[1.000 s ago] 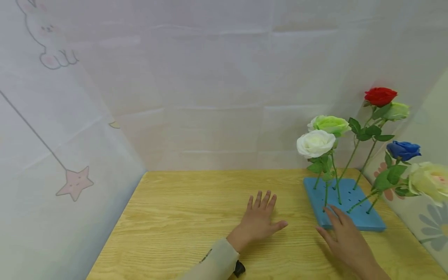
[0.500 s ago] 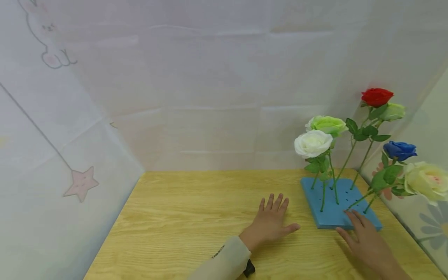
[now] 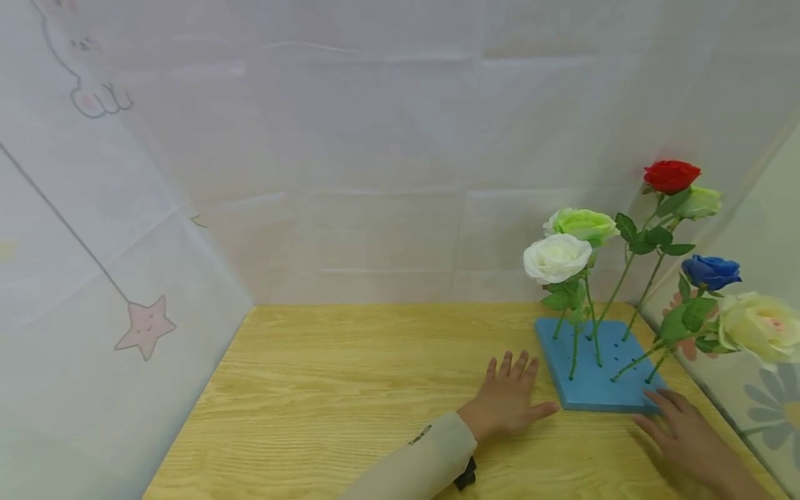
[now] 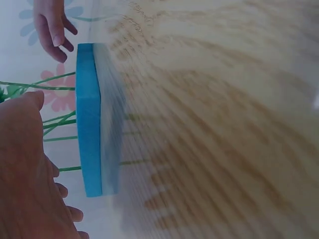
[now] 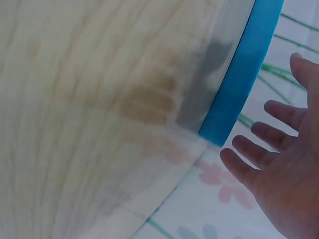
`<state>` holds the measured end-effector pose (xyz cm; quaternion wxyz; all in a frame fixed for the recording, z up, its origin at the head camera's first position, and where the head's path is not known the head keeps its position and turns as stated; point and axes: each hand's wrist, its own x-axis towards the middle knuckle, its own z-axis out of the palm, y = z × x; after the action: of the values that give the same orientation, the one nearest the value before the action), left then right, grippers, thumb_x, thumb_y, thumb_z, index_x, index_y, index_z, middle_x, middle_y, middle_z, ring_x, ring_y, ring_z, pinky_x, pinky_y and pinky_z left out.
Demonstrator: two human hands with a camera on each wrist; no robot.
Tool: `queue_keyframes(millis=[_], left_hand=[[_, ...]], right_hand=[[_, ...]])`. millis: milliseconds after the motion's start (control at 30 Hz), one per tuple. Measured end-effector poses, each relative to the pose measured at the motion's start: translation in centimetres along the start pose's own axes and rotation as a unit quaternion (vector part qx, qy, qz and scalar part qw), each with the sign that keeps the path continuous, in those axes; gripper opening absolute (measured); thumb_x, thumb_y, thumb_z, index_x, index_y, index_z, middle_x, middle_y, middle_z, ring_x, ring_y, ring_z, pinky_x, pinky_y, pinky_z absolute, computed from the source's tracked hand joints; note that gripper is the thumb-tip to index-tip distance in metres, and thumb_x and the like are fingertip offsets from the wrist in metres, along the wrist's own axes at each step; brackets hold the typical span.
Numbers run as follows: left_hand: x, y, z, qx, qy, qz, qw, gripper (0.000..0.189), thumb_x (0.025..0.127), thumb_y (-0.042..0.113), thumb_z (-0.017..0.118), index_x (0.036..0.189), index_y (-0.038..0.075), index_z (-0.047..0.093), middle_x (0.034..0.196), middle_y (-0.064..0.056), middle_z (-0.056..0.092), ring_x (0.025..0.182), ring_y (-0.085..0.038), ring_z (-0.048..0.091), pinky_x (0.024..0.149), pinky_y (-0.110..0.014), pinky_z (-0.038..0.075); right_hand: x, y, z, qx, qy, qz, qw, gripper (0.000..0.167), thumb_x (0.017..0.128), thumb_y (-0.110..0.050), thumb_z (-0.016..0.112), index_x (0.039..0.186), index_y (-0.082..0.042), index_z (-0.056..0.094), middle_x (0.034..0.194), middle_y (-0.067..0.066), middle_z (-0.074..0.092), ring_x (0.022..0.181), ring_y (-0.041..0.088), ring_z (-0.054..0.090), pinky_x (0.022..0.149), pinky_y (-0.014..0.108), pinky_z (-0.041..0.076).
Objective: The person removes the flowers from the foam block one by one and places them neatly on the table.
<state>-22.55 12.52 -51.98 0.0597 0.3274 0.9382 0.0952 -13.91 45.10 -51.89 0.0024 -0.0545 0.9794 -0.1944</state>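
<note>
A blue foam block (image 3: 594, 396) with small holes lies at the right of the table, with several artificial roses standing in it by their green stems. Among them are a white rose (image 3: 557, 258), a red rose (image 3: 671, 176), a blue rose (image 3: 711, 272) and a cream rose (image 3: 759, 328) leaning right. My left hand (image 3: 505, 399), fingers spread and holding nothing, is just left of the block's near corner. By the near right corner is my right hand (image 3: 687, 432), its fingers extended and loosely apart, also without anything in them. The right wrist view shows that hand (image 5: 284, 164) beside the block's edge.
The wooden table (image 3: 350, 389) reaches back to a white sheet wall (image 3: 375, 173). A printed side wall (image 3: 775, 410) stands close along the right edge, and the cream rose overlaps it. Another wall with a pink star (image 3: 146, 326) borders the left.
Both hands have shifted right, the left one toward the block and the right one along its near edge to the right corner. The roses stay in place in the block.
</note>
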Motion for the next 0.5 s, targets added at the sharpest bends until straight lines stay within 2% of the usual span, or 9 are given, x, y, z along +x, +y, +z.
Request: queue_keyframes(millis=[200, 367, 500], left_hand=[[1.2, 1.2, 0.3, -0.009, -0.011, 0.0, 0.9999, 0.087, 0.097, 0.079, 0.024, 0.164, 0.025, 0.011, 0.17, 0.003, 0.009, 0.156, -0.027, 0.011, 0.124, -0.051, 0.017], [2.3, 2.1, 0.4, -0.017, -0.009, -0.01, 0.9998, 0.088, 0.095, 0.08, 0.025, 0.164, 0.026, 0.012, 0.17, 0.004, 0.01, 0.156, -0.026, 0.011, 0.125, -0.05, 0.017], [3.7, 2.4, 1.1, -0.024, -0.01, -0.022, 0.9994, 0.088, 0.095, 0.08, 0.026, 0.164, 0.027, 0.01, 0.17, 0.004, 0.008, 0.157, -0.027, 0.009, 0.124, -0.051, 0.015]], right_hand=[[0.0, 2.1, -0.7, -0.001, 0.0, 0.004, 1.0, 0.055, 0.106, -0.032, 0.056, 0.127, 0.018, 0.054, 0.118, 0.043, 0.052, 0.101, 0.06, 0.055, 0.075, 0.062, 0.051], [0.4, 3.3, -0.8, -0.013, 0.007, 0.006, 0.9999, 0.055, 0.107, -0.031, 0.054, 0.128, 0.02, 0.052, 0.117, 0.045, 0.051, 0.101, 0.063, 0.053, 0.076, 0.065, 0.049], [1.0, 4.3, -0.6, -0.035, 0.031, -0.009, 0.9988, 0.057, 0.106, -0.03, 0.056, 0.128, 0.023, 0.049, 0.119, 0.046, 0.051, 0.106, 0.064, 0.051, 0.082, 0.068, 0.047]])
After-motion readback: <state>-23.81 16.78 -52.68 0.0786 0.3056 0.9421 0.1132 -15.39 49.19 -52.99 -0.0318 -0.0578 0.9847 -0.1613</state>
